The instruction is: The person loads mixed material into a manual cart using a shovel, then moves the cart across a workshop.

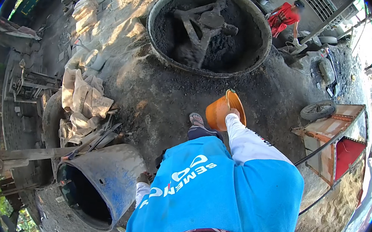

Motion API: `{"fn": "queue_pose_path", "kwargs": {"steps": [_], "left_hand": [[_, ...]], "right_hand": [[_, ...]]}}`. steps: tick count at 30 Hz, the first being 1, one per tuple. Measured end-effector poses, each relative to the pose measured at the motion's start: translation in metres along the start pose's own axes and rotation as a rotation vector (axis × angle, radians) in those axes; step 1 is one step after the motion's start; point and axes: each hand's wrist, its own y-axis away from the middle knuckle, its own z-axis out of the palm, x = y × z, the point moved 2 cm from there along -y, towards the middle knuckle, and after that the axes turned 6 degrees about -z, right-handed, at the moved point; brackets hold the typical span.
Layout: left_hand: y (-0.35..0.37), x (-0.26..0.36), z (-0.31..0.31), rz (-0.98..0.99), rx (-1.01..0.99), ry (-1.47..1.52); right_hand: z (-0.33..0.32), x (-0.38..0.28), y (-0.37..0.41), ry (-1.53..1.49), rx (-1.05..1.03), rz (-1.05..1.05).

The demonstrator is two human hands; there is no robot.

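Note:
My right hand (235,113) grips an orange bucket (217,112) by its rim, and the bucket hangs tilted in front of my body. My left hand (144,178) is low at my side, close to the edge of a blue-grey drum (122,166); its fingers are small and dark in the view. Ahead of me stands a large round mixer pan (152,26) with dark wet material inside. Its metal mixing arms (212,20) reach out from a central hub, and the lower one looks blurred.
Empty cement sacks (84,96) lie in a heap on the left. A wheelbarrow-like cart (329,131) with a loose-looking wheel (318,110) stands on the right, beside a sand pile (334,213). A person in red (284,20) bends down beyond the mixer. A dark hose (317,200) runs along the right.

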Motion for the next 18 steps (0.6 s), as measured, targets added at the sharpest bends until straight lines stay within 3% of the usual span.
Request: {"fn": "queue_pose_path", "kwargs": {"steps": [4, 5, 9, 14, 18], "left_hand": [[0.009, 0.006, -0.01, -0.005, 0.017, -0.022], [0.018, 0.008, -0.01, -0.005, 0.021, -0.018], [0.04, 0.015, -0.016, -0.001, 0.011, -0.008], [0.056, -0.004, -0.042, 0.03, 0.042, 0.105], [0.066, -0.038, -0.067, 0.042, 0.077, 0.232]], "right_hand": [[0.013, 0.013, 0.024, 0.064, 0.05, -0.059], [0.031, 0.028, 0.013, 0.067, 0.164, -0.09], [0.087, 0.072, -0.028, 0.131, 0.146, -0.08], [0.061, 0.021, 0.04, 0.08, 0.168, -0.213], [0.058, -0.059, 0.091, 0.068, 0.122, -0.372]]}}
